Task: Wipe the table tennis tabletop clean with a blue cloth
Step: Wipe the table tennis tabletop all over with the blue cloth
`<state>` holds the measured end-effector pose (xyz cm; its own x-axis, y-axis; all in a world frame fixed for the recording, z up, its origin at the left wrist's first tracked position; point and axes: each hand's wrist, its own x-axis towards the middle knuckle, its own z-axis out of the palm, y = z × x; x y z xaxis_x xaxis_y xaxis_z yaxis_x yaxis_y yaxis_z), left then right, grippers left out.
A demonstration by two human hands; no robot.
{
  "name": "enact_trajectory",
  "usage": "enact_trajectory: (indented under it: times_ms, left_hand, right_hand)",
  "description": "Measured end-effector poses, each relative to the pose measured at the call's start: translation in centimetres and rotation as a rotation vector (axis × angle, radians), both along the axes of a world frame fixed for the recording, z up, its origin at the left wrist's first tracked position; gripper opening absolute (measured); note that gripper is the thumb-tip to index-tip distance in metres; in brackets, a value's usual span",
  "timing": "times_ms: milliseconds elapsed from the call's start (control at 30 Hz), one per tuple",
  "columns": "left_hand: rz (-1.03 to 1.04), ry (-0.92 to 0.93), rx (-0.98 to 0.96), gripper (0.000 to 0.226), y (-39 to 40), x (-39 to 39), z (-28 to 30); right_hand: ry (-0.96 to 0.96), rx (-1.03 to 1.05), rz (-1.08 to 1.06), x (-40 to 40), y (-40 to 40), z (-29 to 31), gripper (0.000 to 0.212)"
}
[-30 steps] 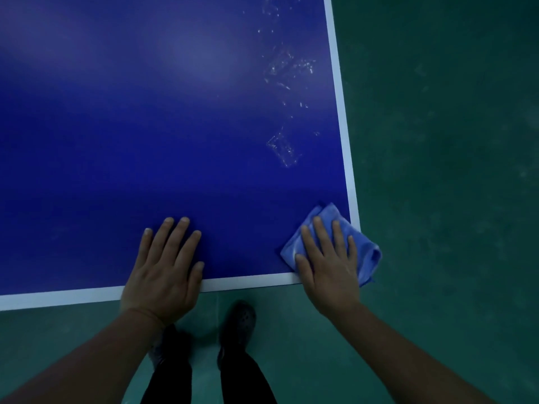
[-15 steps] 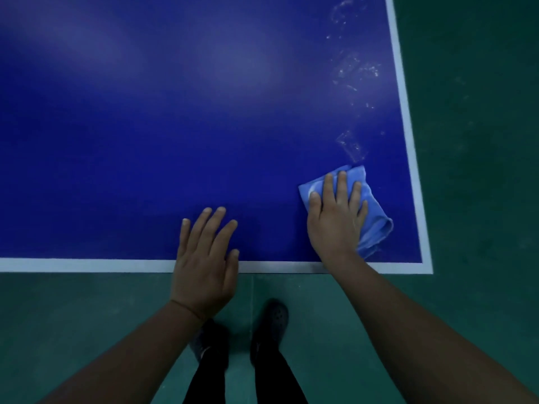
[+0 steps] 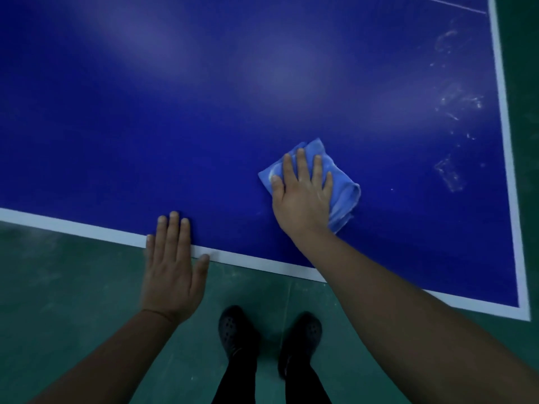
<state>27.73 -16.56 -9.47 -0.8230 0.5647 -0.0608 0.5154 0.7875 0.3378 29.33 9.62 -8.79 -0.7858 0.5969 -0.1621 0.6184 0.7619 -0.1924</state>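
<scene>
The dark blue table tennis tabletop fills the upper view, edged by a white line along its near and right sides. A light blue folded cloth lies on it near the front, left of the right corner. My right hand presses flat on the cloth with straight, spread fingers. My left hand rests flat over the near white edge, fingertips on the blue surface. Whitish smears mark the tabletop along the right edge, to the right of the cloth.
Green floor lies below the near edge and beyond the right edge. My two feet in dark shoes stand just in front of the table. The table's near right corner is at the lower right.
My right hand has slid the cloth leftward and farther onto the table, away from the right corner. My left hand has drawn back to the near edge. The view has shifted right.
</scene>
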Motion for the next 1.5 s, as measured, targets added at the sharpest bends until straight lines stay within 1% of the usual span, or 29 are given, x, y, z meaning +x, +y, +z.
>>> enact_trajectory:
  times_ms: [67, 133, 200, 267, 367, 433, 500, 567, 600, 633, 733, 767, 800, 867, 933, 1000, 1067, 1100, 1133, 1200, 1267, 1333, 1367, 1400, 1433, 1500]
  left_hand:
    - [-0.017, 0.001, -0.016, 0.076, -0.1, -0.1, -0.2]
    - [-0.013, 0.002, -0.026, 0.077, 0.0, -0.1, -0.3]
    - [-0.014, 0.000, -0.034, 0.078, 0.0, -0.1, -0.5]
    - [-0.019, -0.008, -0.044, 0.078, -0.1, -0.1, -0.6]
    - [-0.021, -0.014, -0.054, 0.078, -0.2, -0.1, -0.7]
    - [-0.019, -0.013, -0.059, 0.078, -0.2, -0.1, -0.6]
    - [-0.015, -0.008, -0.054, 0.079, -0.1, -0.1, -0.6]
    - [-0.005, -0.002, -0.036, 0.078, 0.1, 0.1, -0.5]
    - [-0.013, 0.001, -0.019, 0.077, 0.4, 0.3, -0.4]
    - [-0.036, 0.006, 0.007, 0.075, 0.8, 0.6, -0.3]
    - [-0.167, 0.053, 0.102, 0.068, 3.2, 1.8, -0.1]
    - [-0.204, 0.063, 0.119, 0.067, 4.2, 2.2, -0.1]
    - [-0.225, 0.065, 0.120, 0.067, 5.1, 2.6, -0.2]
    - [-0.239, 0.056, 0.068, 0.069, 6.2, 3.2, -0.4]
    - [-0.242, 0.069, -0.013, 0.072, 6.6, 3.5, -0.8]
    - [-0.251, 0.092, -0.058, 0.073, 6.7, 3.6, -1.1]
    - [-0.257, 0.109, -0.080, 0.075, 6.7, 3.6, -1.3]
    - [-0.258, 0.113, -0.085, 0.075, 6.7, 3.6, -1.3]
    - [-0.256, 0.114, -0.088, 0.075, 6.8, 3.6, -1.4]
    - [-0.247, 0.126, -0.088, 0.076, 6.8, 3.7, -1.3]
    - [-0.240, 0.142, -0.081, 0.075, 6.9, 3.7, -1.3]
    - [-0.230, 0.150, -0.073, 0.075, 7.0, 3.8, -1.3]
    - [-0.223, 0.149, -0.079, 0.075, 7.1, 3.8, -1.3]
    - [-0.216, 0.145, -0.091, 0.075, 7.1, 3.8, -1.3]
    - [-0.213, 0.138, -0.105, 0.075, 7.1, 3.8, -1.2]
    - [-0.217, 0.123, -0.126, 0.075, 7.2, 3.8, -1.1]
  right_hand:
    - [-0.004, 0.016, 0.146, -0.9, -2.1, 0.1, 0.060]
    - [0.002, 0.019, 0.304, 0.4, -4.3, 0.2, 0.058]
    - [0.020, 0.009, 0.440, 4.1, -5.5, 0.3, 0.054]
    - [-0.002, 0.025, 0.481, 8.4, -4.6, 0.3, 0.053]
    - [-0.152, 0.064, 0.385, 13.4, -0.2, 0.6, 0.060]
    - [-0.201, 0.050, 0.251, 14.9, 2.3, 0.9, 0.062]
    - [-0.158, 0.045, 0.022, 14.0, 3.3, 0.9, 0.059]
    - [-0.104, 0.043, -0.248, 11.1, 2.3, 0.8, 0.058]
    - [-0.094, 0.039, -0.304, 9.6, 1.2, 0.8, 0.057]
    - [-0.090, 0.050, -0.259, 8.4, -0.2, 0.6, 0.057]
    - [-0.106, 0.049, 0.221, 9.1, -3.1, 0.3, 0.057]
    - [-0.117, 0.055, 0.281, 10.4, -2.0, 0.3, 0.058]
    - [-0.143, 0.060, 0.245, 11.9, 0.0, 0.3, 0.058]
    - [-0.203, 0.107, 0.005, 16.0, 4.4, 0.5, 0.061]
    - [-0.215, 0.097, -0.213, 20.0, 7.8, 1.0, 0.060]
    - [-0.186, 0.058, -0.340, 21.5, 8.5, 1.3, 0.060]
    - [-0.149, 0.048, -0.406, 19.8, 7.0, 0.9, 0.058]
    - [-0.144, 0.057, -0.390, 18.0, 5.8, 0.7, 0.057]
    - [-0.136, 0.076, -0.328, 15.9, 4.4, 0.5, 0.057]
    - [-0.077, 0.099, -0.103, 11.2, 1.6, 0.1, 0.058]
    - [-0.002, 0.037, 0.085, 6.4, 0.0, 0.0, 0.059]
    - [0.025, -0.012, 0.177, 3.0, 0.9, -0.1, 0.056]
    - [0.009, -0.001, 0.175, 2.3, 2.4, -0.3, 0.055]
    - [-0.013, 0.019, 0.125, 2.4, 4.4, -0.5, 0.055]
    - [-0.037, 0.045, 0.032, 3.5, 6.7, -0.6, 0.054]
    - [-0.067, 0.117, -0.198, 8.3, 11.3, -0.5, 0.052]
